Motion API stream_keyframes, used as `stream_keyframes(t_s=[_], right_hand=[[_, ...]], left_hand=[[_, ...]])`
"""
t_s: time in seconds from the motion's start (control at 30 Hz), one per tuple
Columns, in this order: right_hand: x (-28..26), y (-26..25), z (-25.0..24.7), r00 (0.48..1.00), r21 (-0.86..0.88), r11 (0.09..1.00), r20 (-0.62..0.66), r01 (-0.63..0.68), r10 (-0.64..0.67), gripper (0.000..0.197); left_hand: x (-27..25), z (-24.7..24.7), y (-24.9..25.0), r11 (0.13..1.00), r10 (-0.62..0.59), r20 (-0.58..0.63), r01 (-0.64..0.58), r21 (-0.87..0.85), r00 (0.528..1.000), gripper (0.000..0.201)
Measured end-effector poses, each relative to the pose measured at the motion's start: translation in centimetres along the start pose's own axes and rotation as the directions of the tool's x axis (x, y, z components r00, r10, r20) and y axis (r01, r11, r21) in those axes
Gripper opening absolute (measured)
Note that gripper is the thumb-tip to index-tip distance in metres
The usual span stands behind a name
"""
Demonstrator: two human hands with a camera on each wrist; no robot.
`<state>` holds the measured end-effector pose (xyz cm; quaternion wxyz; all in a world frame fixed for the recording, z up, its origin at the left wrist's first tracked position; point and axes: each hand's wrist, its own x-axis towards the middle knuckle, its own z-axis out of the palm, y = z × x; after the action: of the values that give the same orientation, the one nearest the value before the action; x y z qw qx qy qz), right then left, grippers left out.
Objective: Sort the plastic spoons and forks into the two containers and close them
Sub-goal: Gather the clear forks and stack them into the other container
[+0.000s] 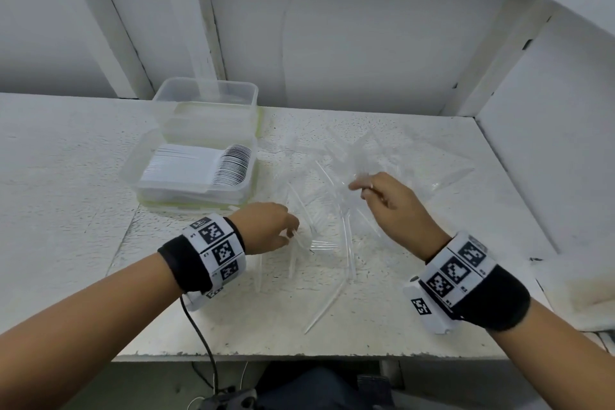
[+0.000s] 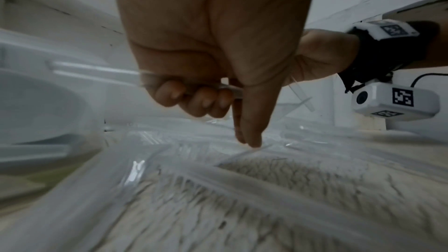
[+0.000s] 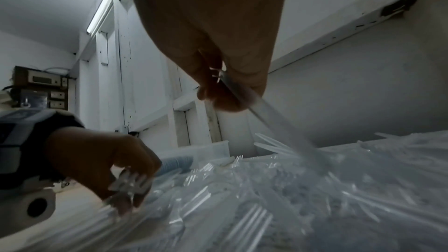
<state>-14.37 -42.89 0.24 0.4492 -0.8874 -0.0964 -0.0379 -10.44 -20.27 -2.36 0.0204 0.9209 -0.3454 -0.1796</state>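
Several clear plastic forks (image 1: pixel 324 245) lie scattered on the white table (image 1: pixel 66 176), some on a clear plastic bag (image 1: pixel 416 163). My left hand (image 1: pixel 279 230) curls round a few clear forks (image 2: pixel 97 70) and reaches its index finger and thumb down to another fork (image 2: pixel 244 153) on the table. My right hand (image 1: pixel 372 186), further back and right, pinches the handle of a clear fork (image 3: pixel 274 120) that slants down into the pile. A clear container (image 1: pixel 199 173) at the left holds stacked spoons. A second clear container (image 1: pixel 206 103) stands behind it.
A white wall rises behind the table and a side panel (image 1: pixel 549 143) closes it off on the right. A black cable (image 1: pixel 199 339) hangs from my left wrist over the front edge. My right wrist's camera (image 2: pixel 392 101) shows in the left wrist view.
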Motion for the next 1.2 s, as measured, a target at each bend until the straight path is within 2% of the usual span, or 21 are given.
stream_keyframes(t_s=[0.1, 0.17, 0.2, 0.27, 0.33, 0.37, 0.43, 0.5, 0.57, 0.6, 0.67, 0.73, 0.77, 0.8, 0.87, 0.9, 0.93, 1.03, 1.07, 1.13, 1.2], right_hand=[[0.4, 0.2, 0.1, 0.996, 0.023, 1.000, 0.090, 0.021, -0.023, 0.031], [1.2, 0.7, 0.1, 0.985, -0.107, 0.994, 0.169, 0.032, -0.013, 0.032], [1.9, 1.0, 0.0, 0.981, -0.207, 0.978, 0.192, 0.024, 0.016, 0.032], [3.3, 1.3, 0.2, 0.968, -0.456, 0.889, 0.238, 0.042, 0.077, 0.032], [4.2, 0.9, 0.9, 0.949, -0.687, 0.698, 0.313, 0.202, 0.034, 0.032], [4.4, 0.5, 1.5, 0.926, -0.729, 0.610, 0.377, 0.310, -0.020, 0.032], [4.7, -0.5, 2.9, 0.836, -0.703, 0.490, 0.538, 0.516, -0.108, 0.036], [5.0, -1.3, 4.3, 0.737, -0.658, 0.387, 0.670, 0.646, -0.091, 0.046], [5.4, -1.4, 5.5, 0.690, -0.647, 0.296, 0.722, 0.703, -0.060, 0.049], [5.5, -1.5, 5.7, 0.671, -0.630, 0.300, 0.740, 0.717, -0.051, 0.045], [5.9, -1.4, 6.2, 0.643, -0.615, 0.264, 0.765, 0.743, -0.029, 0.031], [6.1, -1.2, 6.1, 0.626, -0.571, 0.295, 0.767, 0.767, -0.144, 0.018], [6.2, -0.9, 5.9, 0.647, -0.554, 0.363, 0.729, 0.749, -0.223, 0.019], [5.9, -1.3, 5.4, 0.687, -0.542, 0.469, 0.692, 0.697, -0.222, 0.018], [5.5, -1.5, 4.3, 0.787, -0.551, 0.606, 0.575, 0.573, -0.222, 0.018], [5.2, -1.4, 3.7, 0.819, -0.556, 0.623, 0.505, 0.550, -0.273, 0.021], [4.5, -1.4, 3.2, 0.846, -0.522, 0.678, 0.432, 0.518, -0.314, 0.023], [3.2, 0.0, 1.5, 0.851, -0.522, 0.677, 0.237, 0.519, -0.469, 0.029], [2.7, 0.4, 1.2, 0.869, -0.527, 0.703, 0.164, 0.477, -0.466, 0.029], [1.9, 0.5, 0.6, 0.921, -0.442, 0.821, 0.029, 0.361, -0.389, 0.030], [0.9, 0.2, 0.2, 0.982, -0.196, 0.963, 0.011, 0.186, -0.188, 0.021]], left_hand=[[-0.2, -0.1, -0.4, 0.998, 0.058, -0.094, -0.062, -0.030, 0.994, 0.026], [-0.8, -0.5, -0.7, 0.980, 0.084, -0.242, -0.124, -0.155, 0.967, 0.027], [-1.1, -0.7, -1.1, 0.965, 0.091, -0.333, -0.166, -0.202, 0.938, 0.029], [-2.0, -1.2, -1.7, 0.946, 0.105, -0.460, -0.231, -0.227, 0.882, 0.040], [-3.1, -1.8, -2.3, 0.933, 0.063, -0.527, -0.238, -0.271, 0.848, 0.046], [-3.7, -2.0, -2.5, 0.927, 0.023, -0.541, -0.221, -0.303, 0.840, 0.047], [-4.6, -2.4, -2.8, 0.903, -0.067, -0.536, -0.177, -0.391, 0.842, 0.045], [-5.2, -2.6, -3.1, 0.870, -0.153, -0.495, -0.121, -0.478, 0.855, 0.040], [-5.7, -2.5, -3.3, 0.847, -0.214, -0.439, -0.058, -0.528, 0.873, 0.045], [-5.8, -2.4, -3.4, 0.840, -0.241, -0.407, -0.020, -0.542, 0.881, 0.046], [-5.9, -1.9, -3.5, 0.809, -0.295, -0.344, 0.040, -0.587, 0.891, 0.034], [-6.0, -1.5, -3.6, 0.784, -0.322, -0.314, 0.065, -0.618, 0.893, 0.024], [-6.0, -1.4, -3.6, 0.780, -0.326, -0.306, 0.072, -0.621, 0.894, 0.022], [-6.1, -1.2, -3.6, 0.783, -0.328, -0.300, 0.080, -0.617, 0.896, 0.020], [-6.2, -1.0, -3.7, 0.784, -0.337, -0.300, 0.090, -0.615, 0.892, 0.021], [-6.2, -0.8, -3.7, 0.784, -0.346, -0.309, 0.092, -0.614, 0.886, 0.023], [-6.1, -0.8, -3.6, 0.782, -0.354, -0.324, 0.087, -0.617, 0.877, 0.024], [-5.8, -0.5, -3.1, 0.773, -0.360, -0.324, 0.086, -0.629, 0.875, 0.020], [-5.6, -0.3, -3.0, 0.763, -0.362, -0.292, 0.101, -0.639, 0.885, 0.020], [-5.4, 0.3, -2.8, 0.739, -0.359, -0.210, 0.139, -0.660, 0.909, 0.012], [-5.3, 0.6, -2.2, 0.741, -0.323, -0.180, 0.130, -0.659, 0.929, 0.011]])
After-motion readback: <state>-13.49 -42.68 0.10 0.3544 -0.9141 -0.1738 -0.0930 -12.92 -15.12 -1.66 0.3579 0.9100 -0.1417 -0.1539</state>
